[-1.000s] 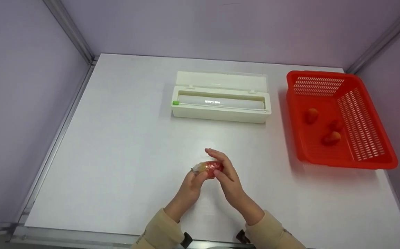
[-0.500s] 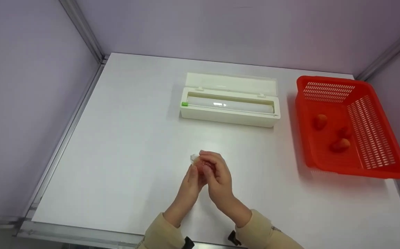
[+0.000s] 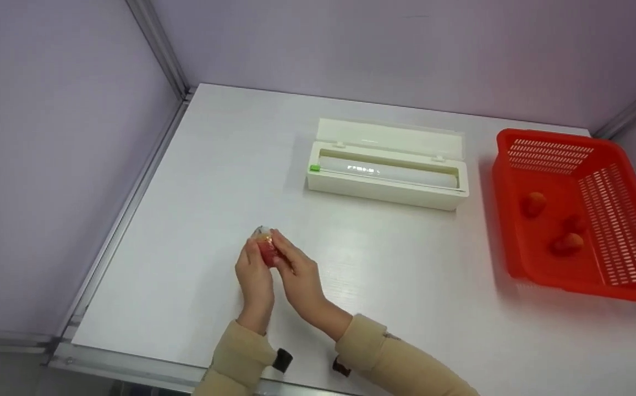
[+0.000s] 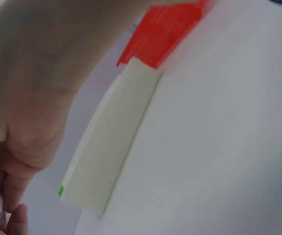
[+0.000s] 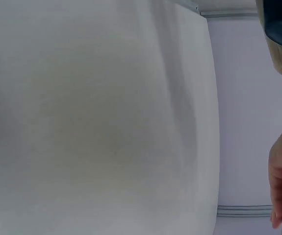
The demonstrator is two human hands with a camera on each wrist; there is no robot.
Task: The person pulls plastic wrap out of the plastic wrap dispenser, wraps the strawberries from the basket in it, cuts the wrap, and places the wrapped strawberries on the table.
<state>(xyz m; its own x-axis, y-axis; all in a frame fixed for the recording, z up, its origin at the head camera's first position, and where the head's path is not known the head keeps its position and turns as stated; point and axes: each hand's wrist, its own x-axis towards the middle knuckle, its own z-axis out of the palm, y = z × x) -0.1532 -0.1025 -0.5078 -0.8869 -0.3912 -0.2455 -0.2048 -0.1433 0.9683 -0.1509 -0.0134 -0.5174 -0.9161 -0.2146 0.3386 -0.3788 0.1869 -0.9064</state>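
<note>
The fruit [image 3: 267,252], red with a yellowish end, is resting between the two hands, its pale, film-like end [image 3: 262,229] pointing away from the wrists. The left hand [image 3: 255,280] is holding the near-left side; the right hand [image 3: 300,281] is holding the opposite side, fingers and thumb bent around it. Both hands are gripping the same piece narrowly. This two-sided hold is probably steadying the fruit while keeping the film tight against its skin.

Beyond the hands and to their right, the white box [image 3: 384,197] is standing on the bench [image 3: 197,214], well apart from them. Its lid [image 3: 389,137] is leaning back on the far side, presumably keeping the roll [image 3: 406,175] within reach. The green slider [image 3: 314,168] is sitting at the end nearest the hands. Farther right, the red basket [image 3: 508,231] is holding three loose fruits [image 3: 535,203], apart from the box.

The head view is showing the roll and the basket's contents; the left wrist view is showing only outer walls of box and basket. The right wrist view is revealing crinkled clear film between the fingers.
</note>
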